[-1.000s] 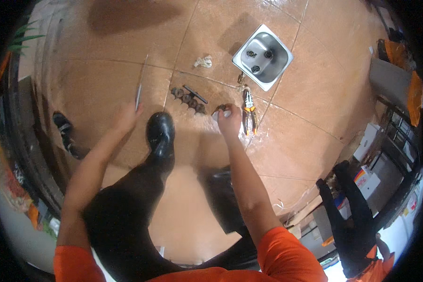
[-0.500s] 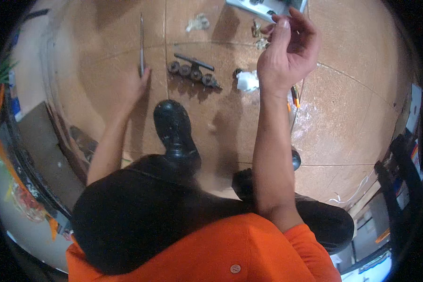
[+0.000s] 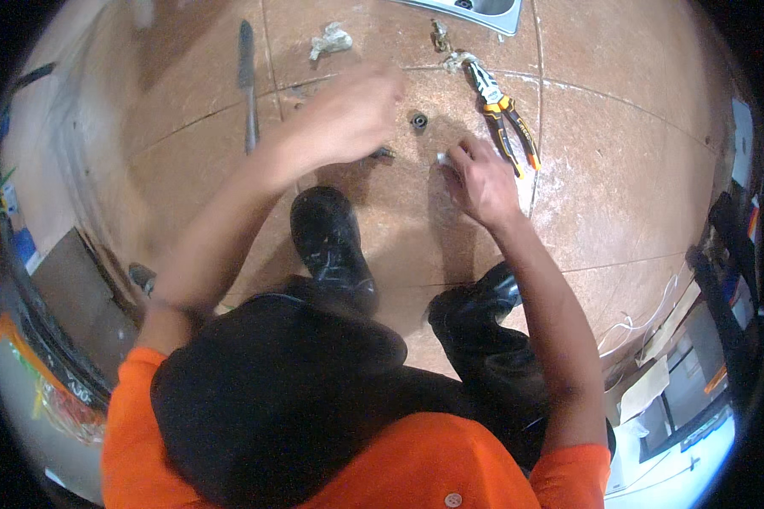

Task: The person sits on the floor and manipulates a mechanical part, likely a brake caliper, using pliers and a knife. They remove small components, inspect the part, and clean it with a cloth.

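On the tiled floor (image 3: 620, 195) in front of my knees, both my hands are now low and close together. Half a second ago my right hand (image 3: 484, 182) was lifted high with something small between the fingers; now it is down on the floor, and the fingers pinch a small white piece (image 3: 442, 158) against the tile. My left hand (image 3: 348, 114) has left the long metal file (image 3: 247, 81), where it was resting before, and it now moves across toward the middle. It is blurred, so I cannot tell if it is spread or closed. Just under it a dark part (image 3: 384, 153) shows a little. A small black ring (image 3: 418, 120) lies between my two hands, touching neither. The orange-handled pliers (image 3: 505, 114) lie just beside my right hand, not held. A crumpled scrap (image 3: 331, 40) and the corner of a steel sink (image 3: 475, 10) are farther away. I think the work has come down from the air to the small parts on the floor.
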`<action>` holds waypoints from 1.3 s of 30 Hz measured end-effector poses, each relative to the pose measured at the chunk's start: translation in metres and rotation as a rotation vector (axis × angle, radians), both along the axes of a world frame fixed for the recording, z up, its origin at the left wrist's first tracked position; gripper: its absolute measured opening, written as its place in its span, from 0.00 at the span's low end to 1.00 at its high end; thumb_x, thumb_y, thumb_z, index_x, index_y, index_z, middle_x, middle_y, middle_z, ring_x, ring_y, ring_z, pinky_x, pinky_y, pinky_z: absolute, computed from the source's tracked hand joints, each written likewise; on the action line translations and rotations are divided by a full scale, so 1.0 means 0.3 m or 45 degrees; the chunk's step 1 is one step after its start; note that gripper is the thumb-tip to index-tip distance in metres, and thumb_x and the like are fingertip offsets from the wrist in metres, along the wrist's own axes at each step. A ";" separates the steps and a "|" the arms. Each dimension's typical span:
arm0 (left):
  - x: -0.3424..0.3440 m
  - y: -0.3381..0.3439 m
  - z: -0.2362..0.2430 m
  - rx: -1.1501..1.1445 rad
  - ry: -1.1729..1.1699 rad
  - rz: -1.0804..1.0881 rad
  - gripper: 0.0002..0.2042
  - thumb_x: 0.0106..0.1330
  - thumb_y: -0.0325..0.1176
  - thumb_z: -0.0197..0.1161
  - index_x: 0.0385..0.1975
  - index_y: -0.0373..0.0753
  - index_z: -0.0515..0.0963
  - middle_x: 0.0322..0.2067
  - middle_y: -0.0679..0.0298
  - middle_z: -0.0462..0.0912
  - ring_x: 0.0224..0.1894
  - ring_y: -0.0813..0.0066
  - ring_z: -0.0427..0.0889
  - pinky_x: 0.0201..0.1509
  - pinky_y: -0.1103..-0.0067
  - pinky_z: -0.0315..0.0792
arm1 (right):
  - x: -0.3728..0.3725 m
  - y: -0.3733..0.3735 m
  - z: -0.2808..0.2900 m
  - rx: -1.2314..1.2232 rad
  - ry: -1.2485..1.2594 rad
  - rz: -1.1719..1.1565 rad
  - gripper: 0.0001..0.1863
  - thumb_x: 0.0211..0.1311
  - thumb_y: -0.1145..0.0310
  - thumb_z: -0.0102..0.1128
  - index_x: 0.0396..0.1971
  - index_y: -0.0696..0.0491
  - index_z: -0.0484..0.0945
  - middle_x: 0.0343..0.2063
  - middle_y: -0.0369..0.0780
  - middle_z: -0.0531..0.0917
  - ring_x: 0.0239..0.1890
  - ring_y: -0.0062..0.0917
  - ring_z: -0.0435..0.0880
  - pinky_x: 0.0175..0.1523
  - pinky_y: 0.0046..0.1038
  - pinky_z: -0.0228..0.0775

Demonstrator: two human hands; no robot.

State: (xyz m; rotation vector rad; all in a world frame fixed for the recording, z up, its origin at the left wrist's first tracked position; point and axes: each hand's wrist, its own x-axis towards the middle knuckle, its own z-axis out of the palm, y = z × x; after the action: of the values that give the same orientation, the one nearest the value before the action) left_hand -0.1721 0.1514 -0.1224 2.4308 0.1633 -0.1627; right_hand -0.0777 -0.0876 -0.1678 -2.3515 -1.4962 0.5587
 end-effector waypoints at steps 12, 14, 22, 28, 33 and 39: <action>0.143 0.000 -0.222 0.200 -0.093 -0.341 0.07 0.59 0.28 0.56 0.31 0.33 0.80 0.30 0.47 0.83 0.37 0.51 0.84 0.39 0.66 0.80 | -0.005 0.088 0.091 0.181 0.239 -0.696 0.07 0.56 0.74 0.59 0.36 0.55 0.78 0.32 0.45 0.82 0.27 0.38 0.81 0.34 0.36 0.73; 0.140 -0.008 -0.185 0.273 -0.060 -0.322 0.07 0.60 0.29 0.55 0.31 0.34 0.80 0.30 0.48 0.83 0.37 0.52 0.84 0.39 0.66 0.80 | -0.004 0.149 0.089 0.310 0.245 -0.728 0.08 0.55 0.74 0.58 0.36 0.55 0.78 0.31 0.44 0.82 0.26 0.35 0.81 0.33 0.34 0.73; -0.295 0.253 -0.095 0.410 0.522 0.917 0.17 0.61 0.44 0.63 0.33 0.32 0.79 0.33 0.44 0.81 0.38 0.45 0.81 0.43 0.60 0.74 | -0.108 0.298 0.160 0.527 0.586 -0.747 0.08 0.56 0.75 0.56 0.37 0.57 0.79 0.30 0.47 0.83 0.32 0.37 0.84 0.40 0.33 0.74; -0.423 0.302 -0.174 0.043 0.456 1.087 0.18 0.59 0.43 0.67 0.34 0.30 0.81 0.28 0.51 0.84 0.33 0.63 0.83 0.36 0.69 0.74 | -0.293 0.504 0.197 0.492 0.911 -0.501 0.13 0.60 0.66 0.56 0.41 0.57 0.76 0.34 0.50 0.82 0.40 0.46 0.81 0.47 0.41 0.72; -0.258 0.068 0.221 -0.473 0.007 1.044 0.13 0.62 0.34 0.64 0.41 0.33 0.82 0.31 0.60 0.85 0.32 0.74 0.82 0.34 0.79 0.74 | -0.291 0.537 0.332 0.525 1.301 -0.653 0.21 0.65 0.60 0.56 0.52 0.55 0.70 0.37 0.48 0.81 0.44 0.41 0.81 0.52 0.38 0.71; -0.161 -0.068 0.313 -0.700 -0.215 0.503 0.14 0.61 0.27 0.63 0.47 0.35 0.79 0.41 0.56 0.82 0.41 0.66 0.82 0.44 0.74 0.76 | -0.107 0.252 0.489 0.267 1.287 -1.120 0.18 0.74 0.56 0.44 0.55 0.49 0.71 0.18 0.30 0.71 0.16 0.11 0.65 0.19 0.16 0.54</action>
State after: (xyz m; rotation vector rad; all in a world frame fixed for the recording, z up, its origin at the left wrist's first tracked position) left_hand -0.2204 0.1311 -0.0286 1.8131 0.4534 0.1583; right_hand -0.1097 -0.0119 -0.0210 -1.7844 -0.0521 1.0142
